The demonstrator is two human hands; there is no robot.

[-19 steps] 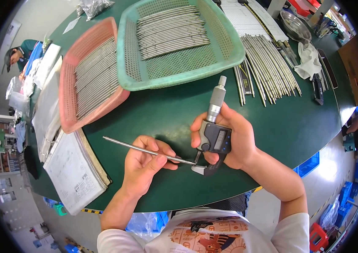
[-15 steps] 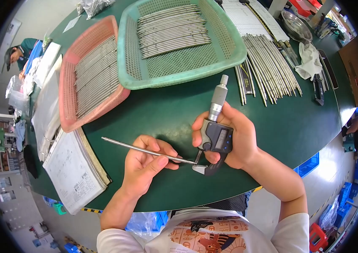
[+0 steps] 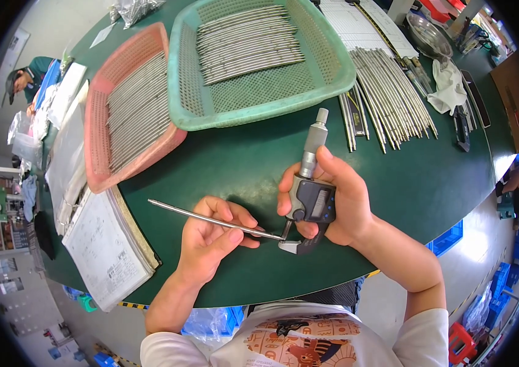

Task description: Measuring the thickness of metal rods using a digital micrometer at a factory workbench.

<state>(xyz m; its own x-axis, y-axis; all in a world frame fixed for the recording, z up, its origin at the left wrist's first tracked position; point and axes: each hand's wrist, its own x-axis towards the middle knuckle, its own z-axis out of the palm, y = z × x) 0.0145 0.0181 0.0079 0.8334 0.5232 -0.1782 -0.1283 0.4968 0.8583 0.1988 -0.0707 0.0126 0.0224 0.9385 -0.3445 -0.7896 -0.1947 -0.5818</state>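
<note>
Metal rod [image 3: 210,218] up at the micrometer [image 3: 310,199], above the desk's [image 3: 235,171] near edge!
Along the left edge lies an open binder [image 3: 109,257], then the pink basket [image 3: 149,162] with its row of rods [image 3: 140,113]; the left hand [image 3: 207,240] pinches the metal rod between thumb and fingers, right end at the micrometer's gap — contact too small to judge. Toward the far edge, the green basket [image 3: 259,117] carries more rods [image 3: 250,46]; the right hand [image 3: 352,205] wraps the micrometer — and loose rods [image 3: 391,101] spread toward the right edge.
</note>
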